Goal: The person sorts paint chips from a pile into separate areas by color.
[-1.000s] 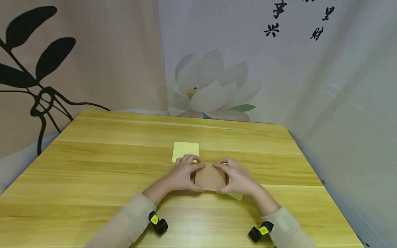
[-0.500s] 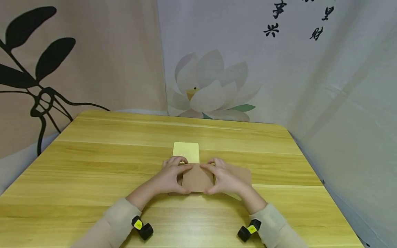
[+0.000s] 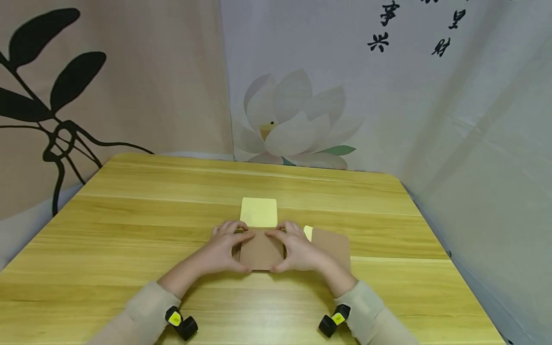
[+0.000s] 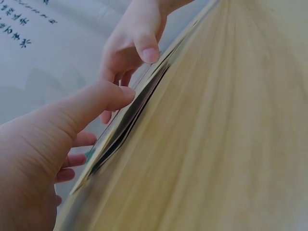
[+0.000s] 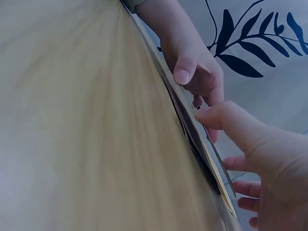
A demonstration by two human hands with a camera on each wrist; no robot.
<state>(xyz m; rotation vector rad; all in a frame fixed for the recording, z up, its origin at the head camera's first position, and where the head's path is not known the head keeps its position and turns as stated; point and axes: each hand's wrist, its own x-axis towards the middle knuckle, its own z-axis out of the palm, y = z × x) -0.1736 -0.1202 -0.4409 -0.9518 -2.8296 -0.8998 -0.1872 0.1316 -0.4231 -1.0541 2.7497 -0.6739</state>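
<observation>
A flat, square brown card (image 3: 261, 250) lies between both hands, held by its edges in the head view. My left hand (image 3: 219, 249) grips its left side, thumb at the near edge and index finger at the far edge. On the right side my right hand (image 3: 299, 250) mirrors that grip. Another brown edge shows just left of the held card, under the left hand. In the left wrist view the left thumb (image 4: 122, 95) sits at the near edge, with a dark gap below the card. The right thumb (image 5: 207, 115) is at the same edge in the right wrist view.
A pale yellow square card (image 3: 258, 212) lies just beyond the held card. To the right, a second brown card (image 3: 335, 243) lies partly behind the right hand, a yellow corner (image 3: 308, 232) beside it. The wooden table (image 3: 129, 249) meets printed curtains at the back.
Both hands have moved left together with the brown card, which now lies in front of the yellow card. The brown card on the right has come into fuller view.
</observation>
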